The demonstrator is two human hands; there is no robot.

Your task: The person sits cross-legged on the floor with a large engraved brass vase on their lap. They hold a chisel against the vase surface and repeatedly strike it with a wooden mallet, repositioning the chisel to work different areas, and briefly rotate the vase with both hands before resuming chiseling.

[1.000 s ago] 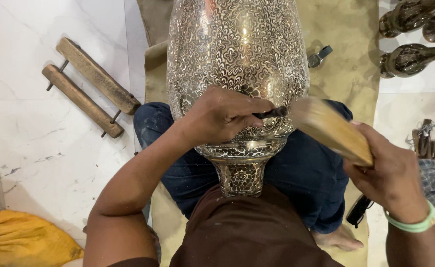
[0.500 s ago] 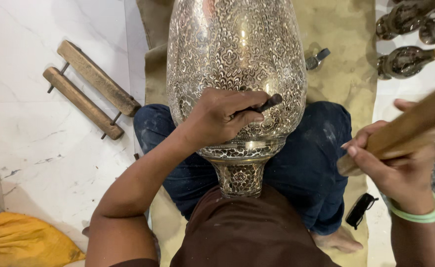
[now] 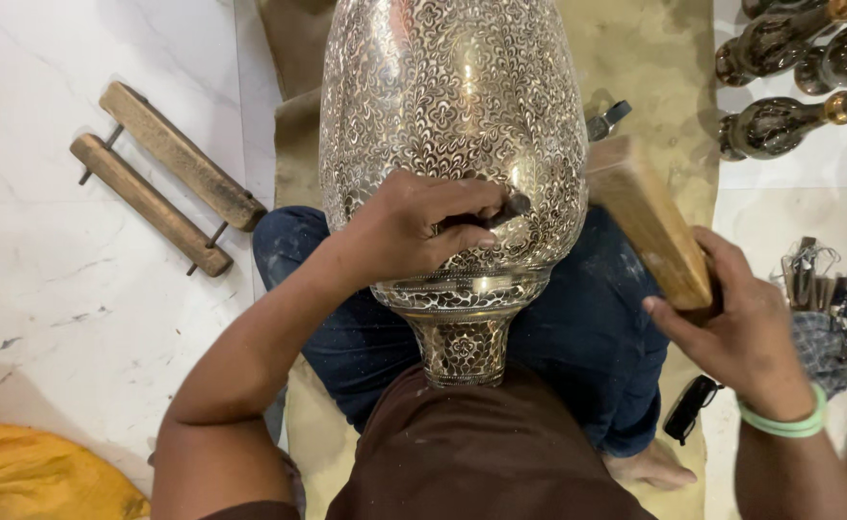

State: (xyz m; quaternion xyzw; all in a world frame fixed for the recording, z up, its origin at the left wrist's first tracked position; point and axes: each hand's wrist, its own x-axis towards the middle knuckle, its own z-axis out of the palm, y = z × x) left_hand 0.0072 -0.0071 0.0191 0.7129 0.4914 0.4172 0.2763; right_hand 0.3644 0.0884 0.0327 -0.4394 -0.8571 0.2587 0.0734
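A large engraved metal vase (image 3: 452, 106) lies across my lap, its foot toward my chest. My left hand (image 3: 414, 226) rests on the vase's lower body and grips a thin dark chisel (image 3: 500, 209), whose tip touches the patterned surface. My right hand (image 3: 746, 332) holds a wooden mallet block (image 3: 645, 217), which is angled up to the left with its far end close to the chisel's head, beside the vase.
A wooden clamp of two bars (image 3: 158, 173) lies on the white marble floor at the left. Yellow cloth (image 3: 38, 477) sits at the bottom left. Several dark metal vases (image 3: 789, 87) lie at the top right. A bundle of small tools (image 3: 813, 279) is at the right.
My right hand drew the mallet back to the right, then swung it in again toward the chisel. My left hand and the chisel have stayed on the vase.
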